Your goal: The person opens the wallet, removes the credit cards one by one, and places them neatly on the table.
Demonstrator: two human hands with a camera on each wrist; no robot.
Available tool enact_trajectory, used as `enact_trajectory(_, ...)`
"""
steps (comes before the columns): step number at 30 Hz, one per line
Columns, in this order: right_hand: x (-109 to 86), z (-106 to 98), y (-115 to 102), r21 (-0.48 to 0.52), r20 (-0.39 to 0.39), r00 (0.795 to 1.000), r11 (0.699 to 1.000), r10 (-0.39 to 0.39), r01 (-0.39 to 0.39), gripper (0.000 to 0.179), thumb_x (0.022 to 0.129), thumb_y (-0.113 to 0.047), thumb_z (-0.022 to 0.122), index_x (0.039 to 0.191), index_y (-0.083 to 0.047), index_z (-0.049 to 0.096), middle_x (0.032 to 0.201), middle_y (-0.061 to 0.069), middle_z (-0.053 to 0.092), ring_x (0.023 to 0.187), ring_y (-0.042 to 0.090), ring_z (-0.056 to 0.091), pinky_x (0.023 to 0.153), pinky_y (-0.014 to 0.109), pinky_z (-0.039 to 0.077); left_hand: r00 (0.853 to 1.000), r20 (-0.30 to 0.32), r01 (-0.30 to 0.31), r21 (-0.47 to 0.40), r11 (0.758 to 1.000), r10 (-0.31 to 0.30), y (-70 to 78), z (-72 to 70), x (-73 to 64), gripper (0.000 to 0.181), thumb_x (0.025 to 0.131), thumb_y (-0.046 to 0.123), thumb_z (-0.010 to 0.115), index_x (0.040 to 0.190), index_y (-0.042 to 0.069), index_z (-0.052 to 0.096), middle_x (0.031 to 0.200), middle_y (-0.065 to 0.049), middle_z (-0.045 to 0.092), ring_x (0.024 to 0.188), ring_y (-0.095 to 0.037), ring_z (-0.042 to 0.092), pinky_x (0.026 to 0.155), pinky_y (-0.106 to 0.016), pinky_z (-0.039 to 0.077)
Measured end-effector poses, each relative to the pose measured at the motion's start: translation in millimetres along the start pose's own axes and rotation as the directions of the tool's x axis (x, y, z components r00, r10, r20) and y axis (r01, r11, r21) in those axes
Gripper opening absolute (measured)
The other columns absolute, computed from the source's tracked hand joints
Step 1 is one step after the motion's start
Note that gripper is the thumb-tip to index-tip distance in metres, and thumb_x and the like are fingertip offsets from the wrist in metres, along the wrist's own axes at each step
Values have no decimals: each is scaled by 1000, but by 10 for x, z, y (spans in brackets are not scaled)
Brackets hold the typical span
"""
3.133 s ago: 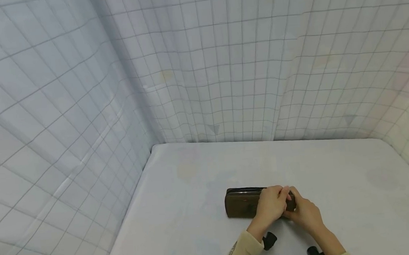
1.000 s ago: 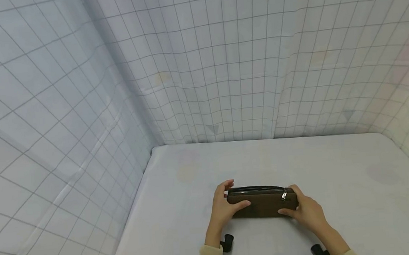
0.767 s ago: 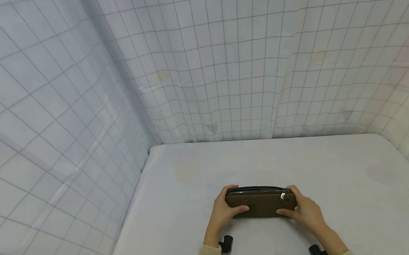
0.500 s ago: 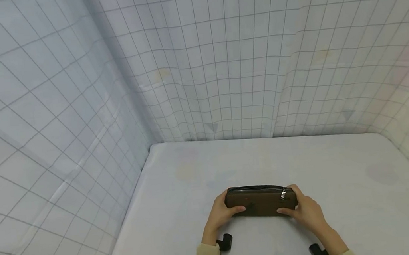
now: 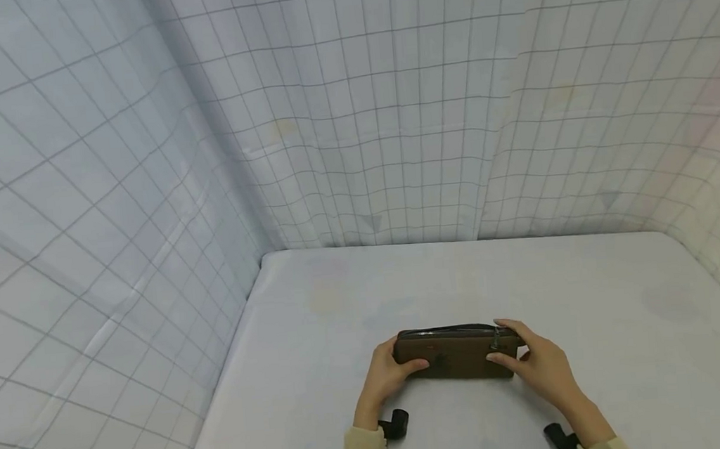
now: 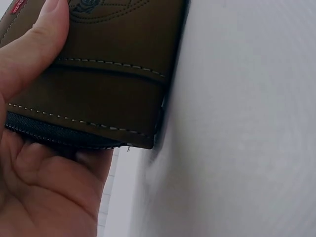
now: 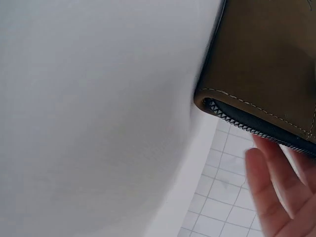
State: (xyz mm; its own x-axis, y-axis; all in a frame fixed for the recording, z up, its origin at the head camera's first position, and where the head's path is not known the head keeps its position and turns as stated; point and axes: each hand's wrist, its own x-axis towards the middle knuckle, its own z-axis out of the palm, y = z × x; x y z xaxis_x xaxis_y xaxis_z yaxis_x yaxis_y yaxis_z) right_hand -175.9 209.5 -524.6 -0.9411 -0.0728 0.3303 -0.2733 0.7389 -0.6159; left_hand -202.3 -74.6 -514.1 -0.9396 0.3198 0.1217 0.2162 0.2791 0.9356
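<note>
The wallet (image 5: 466, 363) stands on the near part of the table (image 5: 295, 370), its left end pinched by the left hand's (image 5: 385, 379) thumb and fingers, its right end by the right hand's (image 5: 547, 366).

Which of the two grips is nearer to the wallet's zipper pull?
The right grip, beside the zipper pull; the left grip holds the wallet by its opposite end.

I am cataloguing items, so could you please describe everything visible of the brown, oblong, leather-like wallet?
The wallet has pale stitching, a dark emblem, a red tag and a dark zip around its top and ends, with a metallic pull near the right end; whether closed is unclear. It stands on a long edge on the white table, the left hand gripping its left end, the right hand its right.
</note>
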Motion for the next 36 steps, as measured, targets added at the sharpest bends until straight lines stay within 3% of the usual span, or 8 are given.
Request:
enact_trajectory(4,6,20,22,4,-143,981,991,-128,130,55,71,-25,79,123,-26,60,112,-3,66,77,2,60,57,20,49,1000,1,5,-15,1000,-5,-17,-3,4,39,77,21,75,112,8,64,101,-3,67,90,-10,60,81,-26,47)
enact_trajectory(6,12,29,36,10,-183,970,986,-160,164,55,70,-20,80,122,-25,62,116,-4,64,87,2,59,62,17,49,1000,3,5,-22,1000,-5,-22,-2,10,38,77,21,75,111,8,64,101,-3,67,90,-10,60,82,-26,47)
enact_trajectory(14,15,48,67,35,-238,946,972,-218,233,53,71,-5,78,119,-20,65,110,-1,67,81,-4,55,62,9,45,1000,14,-10,-16,1000,10,-25,-5,9,37,77,20,75,111,9,65,101,-4,67,89,-9,60,81,-25,48)
enact_trajectory(19,68,23,49,121,-290,927,951,-240,284,45,70,3,76,111,-13,69,102,3,69,81,-5,57,60,10,45,1000,12,-14,-9,1000,15,-27,-5,9,38,77,20,74,112,9,64,101,-3,67,89,-9,60,81,-25,48)
enact_trajectory(25,109,8,-10,223,-346,921,937,-181,268,25,75,1,73,97,-12,73,92,1,71,80,-4,59,58,12,45,1000,1,-18,-6,1000,18,-30,-2,15,38,77,20,75,111,9,64,101,-4,68,88,-10,61,80,-25,48)
enact_trajectory(31,134,121,184,237,-396,914,951,-92,199,16,79,-10,73,90,-22,73,85,-10,69,75,-3,59,56,12,44,1000,-1,-9,3,1000,9,-13,-7,7,37,76,20,75,111,9,65,100,-4,68,87,-9,61,79,-25,48)
enact_trajectory(34,143,147,281,256,-372,928,957,-34,137,11,81,-14,72,87,-24,72,81,-11,68,74,-1,58,54,13,43,1000,0,1,6,1000,-1,0,-11,2,36,77,20,75,110,9,65,100,-4,68,85,-8,60,78,-24,48)
enact_trajectory(36,146,125,278,312,-334,942,945,12,99,7,82,-15,70,87,-20,72,80,-8,67,71,1,58,52,15,42,1000,2,10,6,1000,-10,11,-13,-2,34,77,20,75,108,9,66,98,-3,68,83,-8,60,76,-24,48)
